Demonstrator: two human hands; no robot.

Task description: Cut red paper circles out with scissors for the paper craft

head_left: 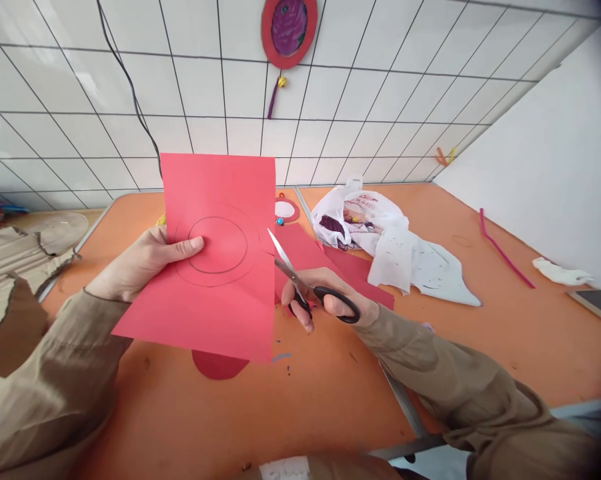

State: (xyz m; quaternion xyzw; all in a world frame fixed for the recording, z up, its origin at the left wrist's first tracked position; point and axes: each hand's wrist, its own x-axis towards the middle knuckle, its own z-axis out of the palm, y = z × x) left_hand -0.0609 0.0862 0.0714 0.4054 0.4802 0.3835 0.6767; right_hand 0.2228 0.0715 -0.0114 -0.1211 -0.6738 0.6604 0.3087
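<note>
A sheet of red paper [220, 313] is held up over the orange table, with two rings drawn on it, one inside the other. My left hand [147, 260] grips its left edge, thumb on the front and the other fingers hidden behind. In my right hand [330, 293] is a pair of scissors [295, 277] with black handles, blades parted. Their tips point up and left at the sheet's right edge, where a short cut or crease shows near the outer ring. Below the sheet, a dark red rounded piece [220, 365] lies on the table.
More red paper [345, 263] lies behind my right hand, near a small red ring-shaped piece [286, 210]. A white plastic bag [370, 213] sits at the back right. Cardboard [15, 313] is at left, a phone-like dark object [597, 307] at right. A round ornament [289, 63] hangs on the tiled wall.
</note>
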